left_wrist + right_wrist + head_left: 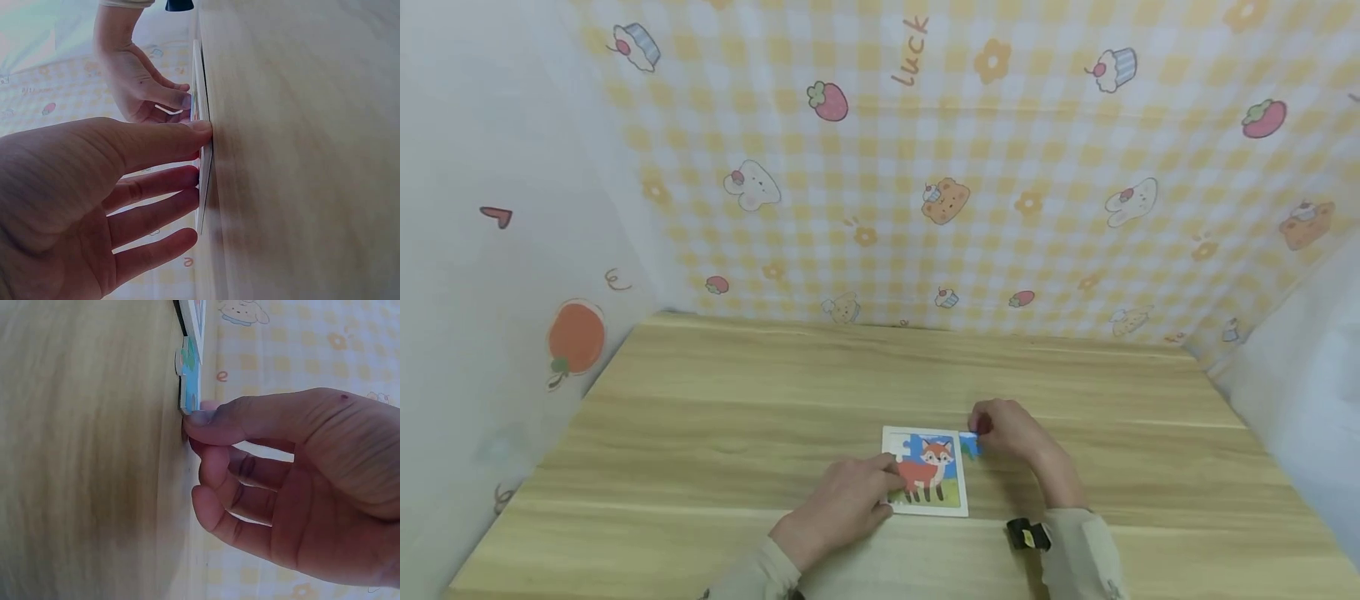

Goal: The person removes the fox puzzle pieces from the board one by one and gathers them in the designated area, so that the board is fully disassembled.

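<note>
Fox jigsaw puzzle (928, 473) in its white frame lies flat on the wood-grain tabletop (737, 392), between the two hands, as the head view shows. The left hand (846, 498) is at its left side, the fingers resting upon the picture and the thumb at the lower left corner. At the upper right side of the frame, the right hand (1015, 429) pinches a blue-and-green puzzle piece (970, 447).

In the left wrist view, the left fingers are rather straight and spread, with the thumb touching the edge of the frame; the right hand appears behind.

In the right wrist view, the thumb and a finger pinch the piece at its end, just beside the frame; whether these two touch, I cannot tell.
</note>
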Motion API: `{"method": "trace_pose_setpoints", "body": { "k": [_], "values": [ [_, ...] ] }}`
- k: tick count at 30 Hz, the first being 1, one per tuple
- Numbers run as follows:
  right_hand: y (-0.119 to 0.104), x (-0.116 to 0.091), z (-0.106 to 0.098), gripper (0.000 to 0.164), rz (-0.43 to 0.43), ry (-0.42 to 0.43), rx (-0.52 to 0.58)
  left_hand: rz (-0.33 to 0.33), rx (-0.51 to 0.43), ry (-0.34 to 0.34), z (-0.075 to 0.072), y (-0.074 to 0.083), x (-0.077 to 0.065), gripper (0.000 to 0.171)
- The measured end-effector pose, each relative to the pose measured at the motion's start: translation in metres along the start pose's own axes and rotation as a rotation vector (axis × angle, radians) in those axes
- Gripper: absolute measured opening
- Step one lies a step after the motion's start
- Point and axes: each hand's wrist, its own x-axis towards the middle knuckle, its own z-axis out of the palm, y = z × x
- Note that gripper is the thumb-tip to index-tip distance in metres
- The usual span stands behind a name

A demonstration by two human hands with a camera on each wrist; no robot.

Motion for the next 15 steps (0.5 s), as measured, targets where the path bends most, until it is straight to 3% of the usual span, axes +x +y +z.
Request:
{"method": "trace_pose_setpoints", "body": {
  "k": [6,15],
  "values": [
    [0.0012,0.0015,0.0001,0.016,0.031,0.018,-0.024,0.005,0.012,-0.018,-0.0034,-0.0019,0.0014,0.024],
    [0.0044,0.0013,-0.0005,0.015,-0.003,-0.006,-0.018,0.001,0.023,-0.018,0.0012,-0.0007,0.0004,0.026]
  ]
}}
